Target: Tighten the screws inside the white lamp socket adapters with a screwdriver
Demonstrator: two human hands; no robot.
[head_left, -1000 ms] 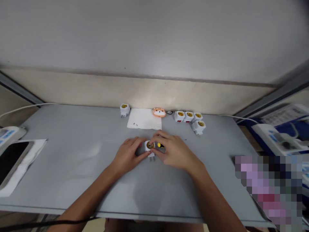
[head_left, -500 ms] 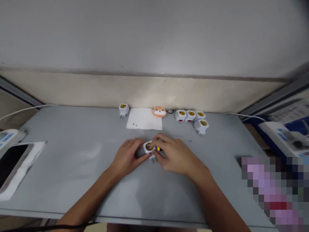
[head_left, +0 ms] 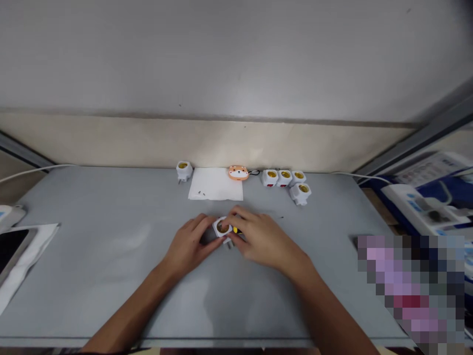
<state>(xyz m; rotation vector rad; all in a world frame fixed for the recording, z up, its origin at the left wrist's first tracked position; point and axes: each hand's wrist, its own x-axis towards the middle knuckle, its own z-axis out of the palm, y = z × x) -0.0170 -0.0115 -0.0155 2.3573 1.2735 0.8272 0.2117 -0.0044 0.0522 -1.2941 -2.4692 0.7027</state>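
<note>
A white plug-in lamp holder (head_left: 228, 240) with a brass screw socket is tilted up above the grey table, its plug pins pointing down and toward me. My left hand (head_left: 190, 241) grips its left side between thumb and fingers. From the right, my right hand (head_left: 258, 236) touches the same holder, with a fingertip at the socket's mouth. A screwdriver (head_left: 235, 230) is tucked in my right hand; its yellow and black handle end shows beside the holder. Its thin dark tip sticks out past the back of the hand. Whether the fingertip pinches something small is hidden.
Several more lamp holders (head_left: 284, 178) stand at the back right, and one single lamp holder (head_left: 184, 171) at the back left. Small dark bits lie on a white paper (head_left: 216, 187) beside an orange animal-face case (head_left: 238, 173). A phone (head_left: 13, 249) lies at left, power strips at both sides.
The view has shifted slightly, so everything sits a little further left. My right fingertip has moved slightly at the socket's mouth; both hands keep their hold.
</note>
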